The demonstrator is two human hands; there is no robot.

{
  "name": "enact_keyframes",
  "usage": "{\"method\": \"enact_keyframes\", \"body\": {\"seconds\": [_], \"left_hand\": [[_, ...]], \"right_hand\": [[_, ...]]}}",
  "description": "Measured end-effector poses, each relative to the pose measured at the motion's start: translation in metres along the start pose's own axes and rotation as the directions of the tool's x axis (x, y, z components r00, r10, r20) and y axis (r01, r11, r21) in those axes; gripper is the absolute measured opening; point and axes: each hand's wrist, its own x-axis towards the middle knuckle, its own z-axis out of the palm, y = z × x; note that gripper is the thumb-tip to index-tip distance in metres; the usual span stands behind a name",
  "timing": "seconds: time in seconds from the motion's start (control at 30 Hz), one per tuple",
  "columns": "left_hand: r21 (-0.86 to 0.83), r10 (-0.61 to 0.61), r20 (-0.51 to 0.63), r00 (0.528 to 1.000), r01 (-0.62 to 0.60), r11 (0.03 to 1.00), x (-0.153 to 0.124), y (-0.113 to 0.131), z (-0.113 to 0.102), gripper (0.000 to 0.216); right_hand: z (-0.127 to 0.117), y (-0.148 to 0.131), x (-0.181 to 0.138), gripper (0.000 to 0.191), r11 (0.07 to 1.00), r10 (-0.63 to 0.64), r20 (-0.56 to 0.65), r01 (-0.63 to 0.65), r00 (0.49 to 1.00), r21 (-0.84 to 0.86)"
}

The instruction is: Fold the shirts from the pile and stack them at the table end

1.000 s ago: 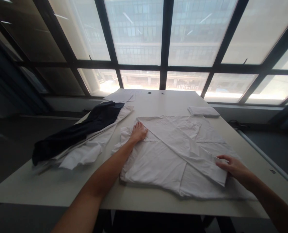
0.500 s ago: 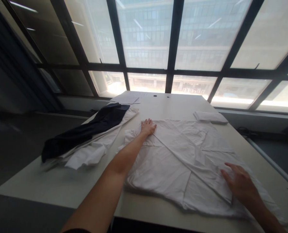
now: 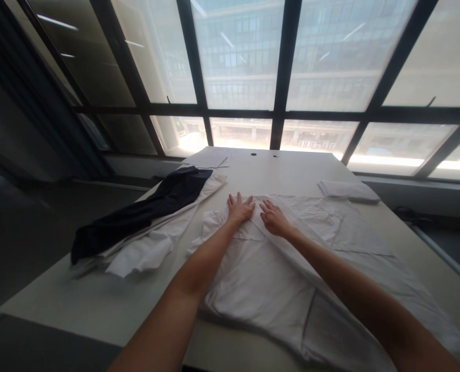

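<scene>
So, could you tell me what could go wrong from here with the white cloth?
The left hand and right hand press flat on the far part of the white cloth, so the creased near part could bunch if pushed. Its near corner lies close to the table edge and might slide off. The dark garment at the left edge might too.

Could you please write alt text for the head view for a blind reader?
The left hand and right hand press flat, side by side, on a white garment spread on a table; dark clothes lie to its left.
</scene>
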Motion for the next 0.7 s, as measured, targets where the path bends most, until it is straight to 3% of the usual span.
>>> {"method": "enact_keyframes", "body": {"seconds": [0.1,0.2,0.3,0.43,0.7], "left_hand": [[0.062,0.034,-0.003,0.999,-0.034,0.997,-0.002,-0.003,0.003,0.061],[0.075,0.065,-0.014,0.998,-0.064,0.995,-0.001,-0.004,0.007,0.062],[0.045,0.052,-0.041,0.998,-0.05,0.998,0.001,-0.003,0.01,0.061],[0.025,0.006,-0.056,0.998,-0.004,1.0,0.002,0.001,0.011,0.064],[-0.004,-0.208,-0.14,0.968,0.209,0.978,0.0,0.001,0.009,0.079]], "right_hand": [[0.021,-0.011,0.049,0.057,1.0,-0.015,0.044,0.016,0.999,-0.004],[0.03,0.002,0.072,0.058,0.999,-0.046,0.09,0.047,0.995,-0.009],[0.03,0.031,0.079,0.059,0.997,0.003,0.109,0.005,0.994,-0.072],[0.026,0.062,0.081,0.065,0.98,0.166,0.095,-0.153,0.982,-0.128],[0.03,0.065,0.085,0.077,0.935,0.342,0.051,-0.335,0.938,-0.115]]}}
